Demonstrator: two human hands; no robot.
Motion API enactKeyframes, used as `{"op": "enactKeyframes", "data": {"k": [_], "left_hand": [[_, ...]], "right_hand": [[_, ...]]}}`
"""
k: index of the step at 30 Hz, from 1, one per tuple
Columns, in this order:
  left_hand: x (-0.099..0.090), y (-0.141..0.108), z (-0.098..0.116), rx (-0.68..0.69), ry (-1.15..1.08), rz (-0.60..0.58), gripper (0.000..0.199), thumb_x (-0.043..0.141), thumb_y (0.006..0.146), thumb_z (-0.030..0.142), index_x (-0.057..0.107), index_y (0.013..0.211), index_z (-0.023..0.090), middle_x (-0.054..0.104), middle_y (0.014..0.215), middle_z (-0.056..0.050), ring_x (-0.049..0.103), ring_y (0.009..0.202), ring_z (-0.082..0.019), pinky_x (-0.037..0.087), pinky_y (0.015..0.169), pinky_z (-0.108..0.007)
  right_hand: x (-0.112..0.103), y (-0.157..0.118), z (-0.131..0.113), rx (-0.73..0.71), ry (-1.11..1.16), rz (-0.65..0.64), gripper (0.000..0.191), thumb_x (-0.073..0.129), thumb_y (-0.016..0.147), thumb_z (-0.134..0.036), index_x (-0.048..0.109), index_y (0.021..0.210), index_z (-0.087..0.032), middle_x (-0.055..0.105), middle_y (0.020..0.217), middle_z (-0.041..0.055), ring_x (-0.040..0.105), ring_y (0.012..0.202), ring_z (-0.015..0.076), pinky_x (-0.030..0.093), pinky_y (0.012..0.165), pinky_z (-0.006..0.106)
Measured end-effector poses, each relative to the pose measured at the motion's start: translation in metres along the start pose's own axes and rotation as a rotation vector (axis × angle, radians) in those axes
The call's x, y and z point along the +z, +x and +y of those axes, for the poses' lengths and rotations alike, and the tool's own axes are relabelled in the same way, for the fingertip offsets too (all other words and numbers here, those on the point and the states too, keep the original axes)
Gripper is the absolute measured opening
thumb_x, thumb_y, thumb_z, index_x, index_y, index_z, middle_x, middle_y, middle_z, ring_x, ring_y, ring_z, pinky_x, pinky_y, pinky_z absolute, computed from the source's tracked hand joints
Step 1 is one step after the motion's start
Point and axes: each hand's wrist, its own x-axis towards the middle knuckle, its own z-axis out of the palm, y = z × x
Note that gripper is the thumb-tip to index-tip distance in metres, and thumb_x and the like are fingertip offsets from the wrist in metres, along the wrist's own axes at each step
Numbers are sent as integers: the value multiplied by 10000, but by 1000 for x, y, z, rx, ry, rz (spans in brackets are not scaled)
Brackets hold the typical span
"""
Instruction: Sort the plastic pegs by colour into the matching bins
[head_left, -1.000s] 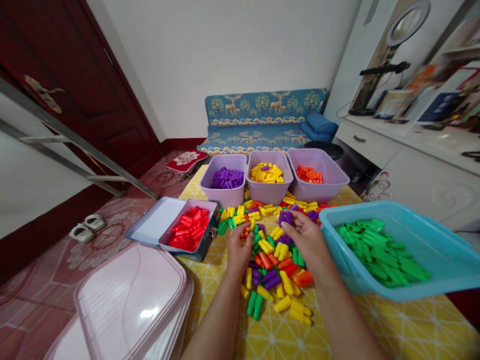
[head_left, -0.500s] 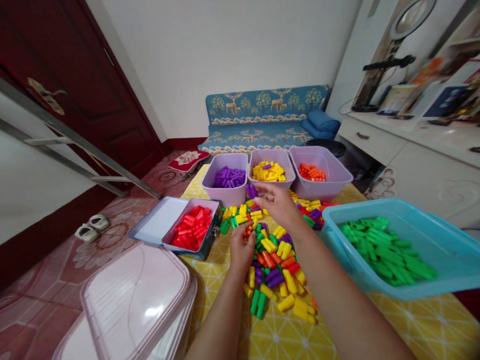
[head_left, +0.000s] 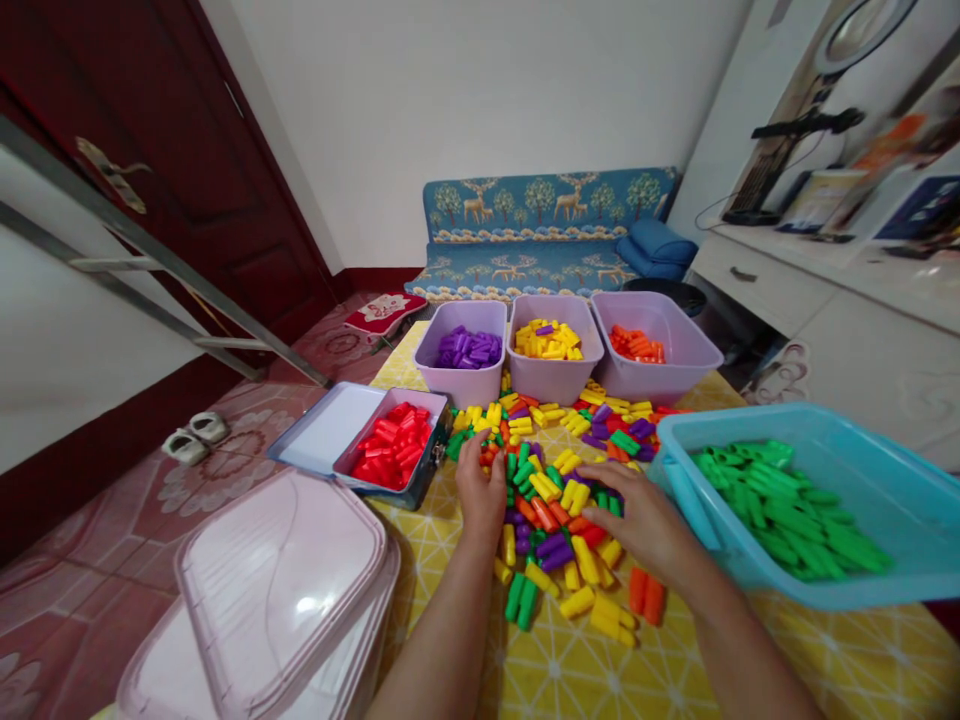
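Note:
A mixed pile of yellow, green, purple, orange and red plastic pieces [head_left: 553,547] lies on the yellow patterned cloth. My left hand [head_left: 481,480] is at the pile's left side, fingers curled around a small orange piece [head_left: 489,456]. Over the right side of the pile, my right hand [head_left: 630,505] has its fingers apart and nothing in them. Behind the pile stand three lilac bins, holding purple pieces [head_left: 470,349], yellow pieces [head_left: 547,340] and orange pieces [head_left: 637,345]. Red pieces [head_left: 393,446] fill a box on the left; green pieces [head_left: 787,510] lie in a blue tub [head_left: 907,540].
Stacked clear lids [head_left: 285,580] sit at the near left, beside the open box lid [head_left: 326,425]. Beyond the table are a blue sofa [head_left: 525,265], a small red stool [head_left: 384,312], a metal ladder [head_left: 180,275] and a white cabinet [head_left: 780,290].
My right hand has moved from beside the lilac bins down to the pile's right side, and the purple piece is gone from it. Orange pieces now show beside the pile's near right edge.

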Motion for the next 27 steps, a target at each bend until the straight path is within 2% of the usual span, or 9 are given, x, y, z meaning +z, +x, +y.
{"op": "enactKeyframes", "data": {"k": [2,5,7,9,11,13,17,23,27], "left_hand": [[-4,0,5,60,67,8,238,558,845,259,654,1052,192,658,1058,-83,569,1036,-227,439,944,-411],[-10,-1,16,203,101,-35,177,553,860,273,698,943,215,680,1022,-64,548,1053,-228,418,961,-432],[-14,-2,24,302,61,-136,167,551,857,248,708,912,231,686,1030,-53,534,1088,-224,406,980,-434],[-17,-3,29,390,14,-296,164,561,837,224,711,902,243,697,1009,-43,531,1103,-223,403,989,-435],[-19,-3,31,457,1,-441,194,587,790,201,710,930,253,697,1012,-37,522,1125,-234,391,1005,-450],[-20,-2,31,485,28,-517,321,601,718,154,698,1003,265,682,1064,-36,488,1177,-257,362,1034,-482],[-18,-1,29,470,87,-548,509,568,604,72,679,1063,261,656,1133,-36,403,1272,-292,312,1075,-523],[-11,-2,26,418,115,-526,323,625,706,110,703,978,266,683,1061,-17,373,1293,-284,315,1075,-504],[-6,-2,21,354,57,-479,179,633,792,203,701,955,234,695,1007,-49,418,1257,-277,339,1056,-485]], "right_hand": [[0,0,-1,-46,-73,-95,468,649,698,-143,649,1149,-266,596,1248,55,551,1143,239,404,1005,384],[9,12,-9,-60,-179,-107,416,628,729,-147,659,1134,-236,608,1196,68,577,1087,225,424,954,345],[20,23,-16,-45,-227,-96,325,597,775,-176,675,1087,-220,641,1113,67,605,1026,216,444,895,321],[31,31,-18,-15,-248,-61,262,551,827,-215,679,1055,-217,663,1074,65,624,992,215,455,839,306],[40,35,-17,39,-253,9,254,507,869,-273,671,1051,-205,681,1064,77,636,978,227,458,803,305],[45,35,-12,110,-251,79,299,489,884,-331,649,1096,-192,703,1027,93,653,937,240,459,771,311],[49,32,-1,158,-153,156,351,498,869,-358,599,1175,-219,728,928,70,670,795,215,451,663,278],[52,30,4,171,-44,172,306,524,838,-428,658,1008,-211,715,780,53,642,667,203,427,580,270],[55,31,8,116,151,240,311,530,840,-418,662,978,-173,708,907,89,647,781,216,476,682,303]]}}
